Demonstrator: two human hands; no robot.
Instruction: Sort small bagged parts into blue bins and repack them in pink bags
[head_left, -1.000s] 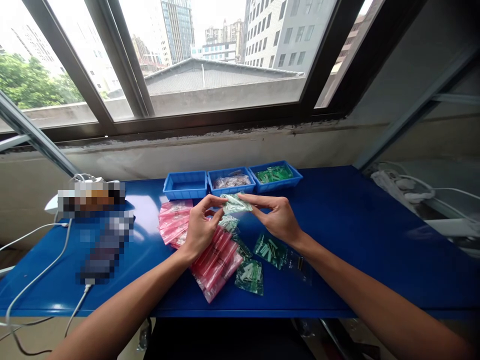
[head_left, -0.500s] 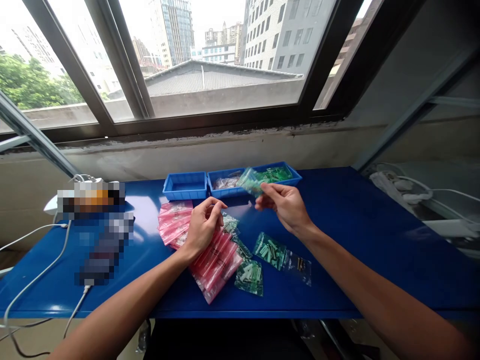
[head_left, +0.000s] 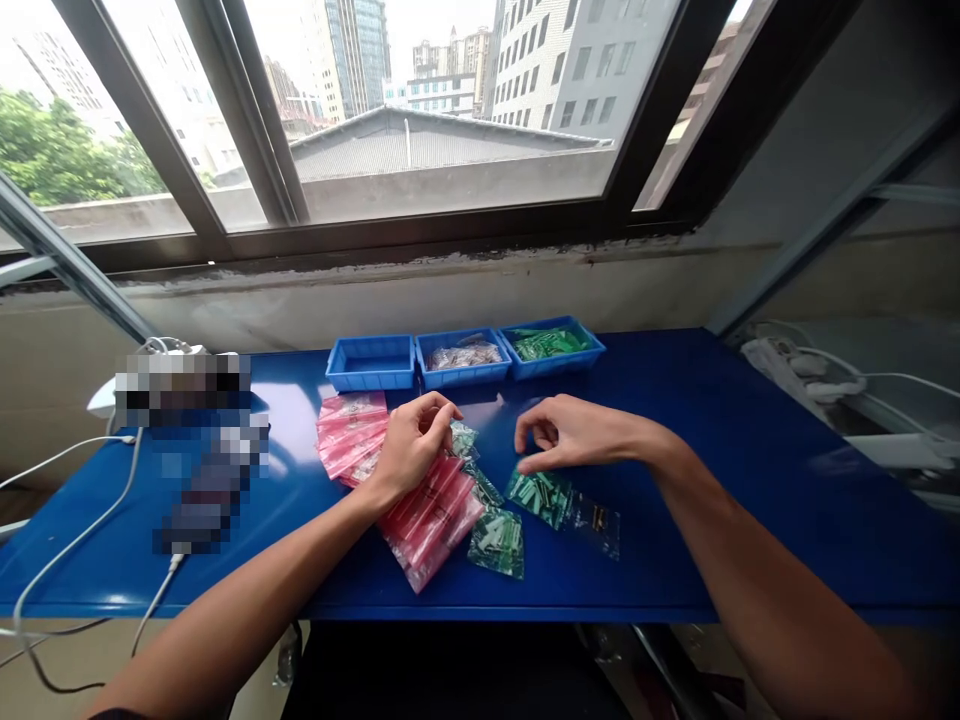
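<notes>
The green-filled plastic bag [head_left: 537, 497] is lying on the blue table [head_left: 750, 520] just below my right hand [head_left: 574, 432], whose curled fingers are gripping nothing, while my loosely curled, empty left hand [head_left: 411, 450] is resting on the fanned pink plastic bags [head_left: 352, 432], near the three blue plastic trays [head_left: 463, 378].

- bright daylight comes through the window [head_left: 420, 110] ahead; the sky [head_left: 442, 20] is burnt out white;
- the wall [head_left: 450, 290] below sits dimmer;
- glare lies on the blue table [head_left: 750, 500]; the pink plastic bags [head_left: 351, 435] shine;
- shadows are faint and soft;
- the window bows toward the picture's edges;
- pixelated patches [head_left: 182, 388] blur the left side;
</notes>
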